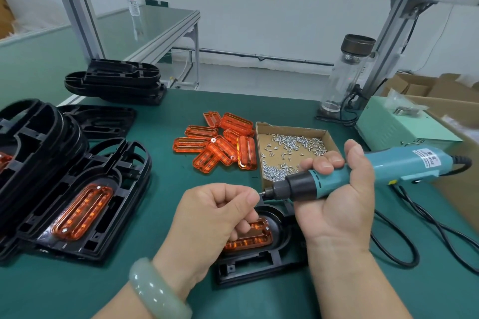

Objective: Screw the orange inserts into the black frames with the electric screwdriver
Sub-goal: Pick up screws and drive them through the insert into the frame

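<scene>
The right hand (334,189) gripped the stiff screwdriver (363,171) mid-barrel; the left hand (215,212) pinched, probably, a tiny slippery screw at its tip.

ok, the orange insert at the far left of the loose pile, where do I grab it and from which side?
Pinch the leftmost orange insert across its two long edges near its left end, coming down from the left. It lies flat on the green mat with that end free, while its right end is crowded by the other inserts.
</scene>
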A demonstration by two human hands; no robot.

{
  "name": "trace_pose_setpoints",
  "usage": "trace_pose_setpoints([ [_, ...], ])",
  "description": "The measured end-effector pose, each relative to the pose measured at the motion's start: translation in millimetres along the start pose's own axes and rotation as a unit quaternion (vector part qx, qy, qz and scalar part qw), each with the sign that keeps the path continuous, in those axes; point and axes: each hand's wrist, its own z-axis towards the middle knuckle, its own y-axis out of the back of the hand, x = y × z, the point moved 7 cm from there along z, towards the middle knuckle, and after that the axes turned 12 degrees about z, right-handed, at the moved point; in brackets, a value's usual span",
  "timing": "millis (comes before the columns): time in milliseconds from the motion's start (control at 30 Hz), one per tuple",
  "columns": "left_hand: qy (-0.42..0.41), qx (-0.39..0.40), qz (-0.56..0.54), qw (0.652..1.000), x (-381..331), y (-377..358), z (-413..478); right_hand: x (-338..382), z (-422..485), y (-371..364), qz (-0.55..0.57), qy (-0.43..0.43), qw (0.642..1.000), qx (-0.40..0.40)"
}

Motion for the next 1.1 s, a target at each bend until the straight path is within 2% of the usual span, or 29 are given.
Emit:
trace_pose_setpoints([
  [167,-0.008,0.013,0.023,1.0,-0.9,3.1,0.6,0.6,2.0,3.0,0.002,0.002,1.0,-0.009],
  [267,-0.039,-0.013,0.119,0.992,-5.9,21.2,2.5,3.0,4.0,3.4,0.011,-0.002,1.0,-0.009],
  [333,-0.063,-0.027,0.251,0.966,-9.4,34.5,4.9,5.0,5.2,4.5,0.012,0.0,1.0,-0.01],
  [400,-0.063,-0.009,0.354,0.933,-7.2,42.5,4.9,6.6,6.4,5.5,0.009,0.003,1.0,-0.012],
  [567,-0.033,0.052,0.516,0.855,4.0,50.6,-1.1,7.6,7.3,5.5,-0.004,0.0,1.0,-0.005],
  [733,-0.047,0.108,0.532,0.838,11.6,36.6,0.4,5.7,7.4,4.6,-0.013,-0.011,1.0,0.004],
  [967,-0.064,0.097,0.497,0.86,20.8,32.2,6.6,2.8,4.9,1.8,-0.043,-0.02,0.999,0.017],
  [1100,-0.064,0.087,0.5,0.859,23.9,30.5,8.9,2.8,3.5,-2.3,-0.081,-0.014,0.996,0.043],
])
